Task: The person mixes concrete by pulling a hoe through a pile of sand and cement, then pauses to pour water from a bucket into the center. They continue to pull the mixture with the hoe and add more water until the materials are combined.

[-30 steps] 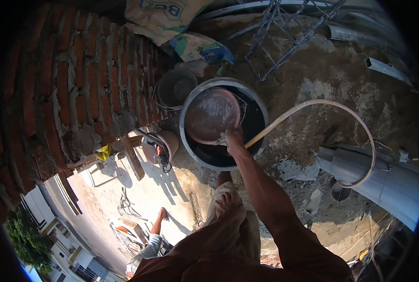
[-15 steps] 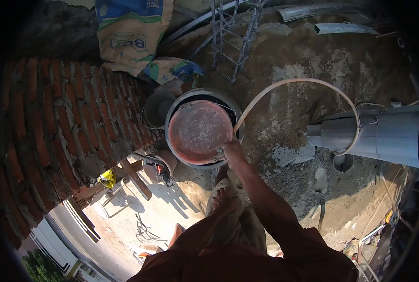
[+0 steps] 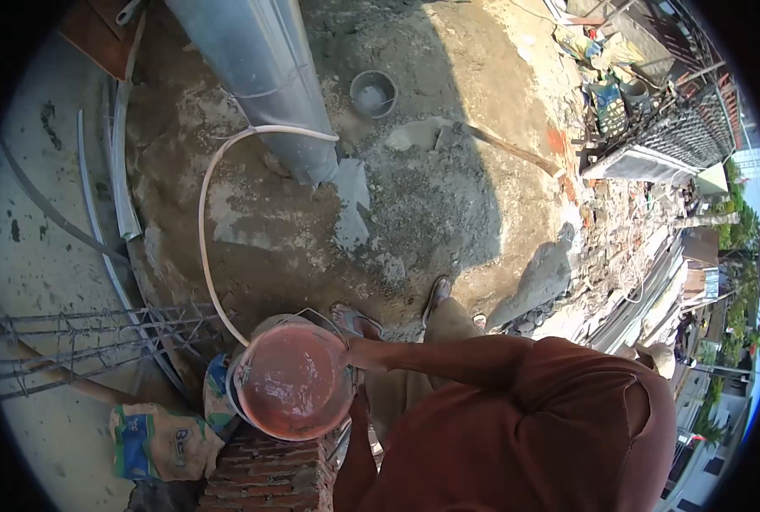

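Note:
A red bucket (image 3: 299,380) with wet, shiny contents has its round mouth turned up toward me at the lower centre. My right hand (image 3: 366,354) is closed on the rim on the side nearest my body. A thin wire handle (image 3: 319,317) shows beside that rim. Lower down, my left hand (image 3: 360,403) is close against the bucket's side, its fingers hidden. Behind the bucket, part of a larger grey tub (image 3: 271,322) shows. A pale hose (image 3: 206,218) curves across the ground and ends at the bucket's far edge.
Beside the bucket are a brick wall (image 3: 265,474) and a cement bag (image 3: 171,444). A steel rebar frame (image 3: 98,337) lies left. Ahead are a large metal sheet roll (image 3: 256,72), a small bucket (image 3: 373,94) and a long-handled tool (image 3: 512,152). Rubble (image 3: 606,247) lies right.
My view has swung to the right, bringing the rubble side into sight. My right hand keeps hold of the bucket rim. My left hand has gone from near my knee to the bucket's side.

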`<state>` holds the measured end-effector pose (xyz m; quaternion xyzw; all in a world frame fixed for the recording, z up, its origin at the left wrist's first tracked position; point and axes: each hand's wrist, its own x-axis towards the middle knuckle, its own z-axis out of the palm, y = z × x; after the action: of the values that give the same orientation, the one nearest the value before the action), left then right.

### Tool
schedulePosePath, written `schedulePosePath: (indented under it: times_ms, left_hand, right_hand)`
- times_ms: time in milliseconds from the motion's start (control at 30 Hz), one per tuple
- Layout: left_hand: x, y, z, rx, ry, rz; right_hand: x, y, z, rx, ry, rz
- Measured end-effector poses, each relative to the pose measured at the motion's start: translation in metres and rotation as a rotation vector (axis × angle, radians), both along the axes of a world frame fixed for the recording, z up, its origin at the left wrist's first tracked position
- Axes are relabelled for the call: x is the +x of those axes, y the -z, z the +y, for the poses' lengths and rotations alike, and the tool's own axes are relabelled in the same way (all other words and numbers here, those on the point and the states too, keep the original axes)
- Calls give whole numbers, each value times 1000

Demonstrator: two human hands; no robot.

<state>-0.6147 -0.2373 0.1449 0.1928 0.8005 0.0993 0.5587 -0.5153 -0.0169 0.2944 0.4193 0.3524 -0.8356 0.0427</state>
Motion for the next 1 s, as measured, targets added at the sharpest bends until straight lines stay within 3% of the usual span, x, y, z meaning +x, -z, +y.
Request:
schedulePosePath:
  times_ms: [67,133,267,367,400,467,533,600,767,867,1000]
  left_hand:
    - [-17,6,-8,17,140,1]
    - [-35,11,-13,50,321,3]
    - [-73,26,-15,136,693,-6]
    - [-81,31,4,187,853,-5]
    - [-72,21,17,189,883,6]
    - [-50,-18,36,117,881,171]
    - [-42,-30,47,97,930,222]
    - [-36,-32,54,79,966,264]
    - [-33,-17,61,58,1049,322]
    - [-11,-34,65,135,1061,254]
    - [11,-30,70,81,1090,307]
  right_hand:
    - [43,-22,-9,22,395,-51]
    - [84,42,-40,109,642,-88]
    - [175,19,-44,-34,1099,-197]
    - [234,78,-64,6,1384,-225]
    - [252,104,-67,1,1413,-212]
    - [288,149,-65,6,1707,-139]
    - [323,104,-24,-90,2071,-79]
    - [383,199,-7,-168,2136,-250]
    - [494,233,63,-153,2237,-288]
    - [526,189,89,-128,2429,-191]
    - [571,268,87,-254,2695,64]
